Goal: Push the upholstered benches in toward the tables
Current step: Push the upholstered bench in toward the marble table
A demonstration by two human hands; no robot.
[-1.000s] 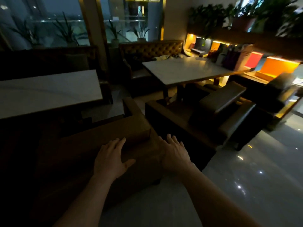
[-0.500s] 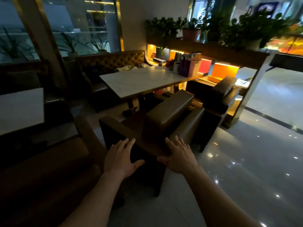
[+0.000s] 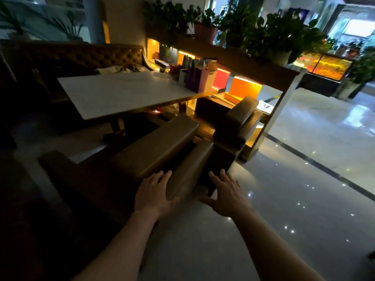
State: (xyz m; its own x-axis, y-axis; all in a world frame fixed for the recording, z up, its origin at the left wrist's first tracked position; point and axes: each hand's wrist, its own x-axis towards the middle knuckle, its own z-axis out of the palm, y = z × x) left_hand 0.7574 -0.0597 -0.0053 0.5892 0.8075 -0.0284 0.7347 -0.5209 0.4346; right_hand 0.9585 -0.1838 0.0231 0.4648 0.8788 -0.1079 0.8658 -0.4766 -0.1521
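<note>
In a dim restaurant, our left hand lies spread on the bench; our right hand, also spread, hovers beside it, the counter straight ahead.

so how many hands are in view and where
2. The left hand is at the near end of the brown bench, fingers spread; the right hand is open beside it, over the floor.
</note>
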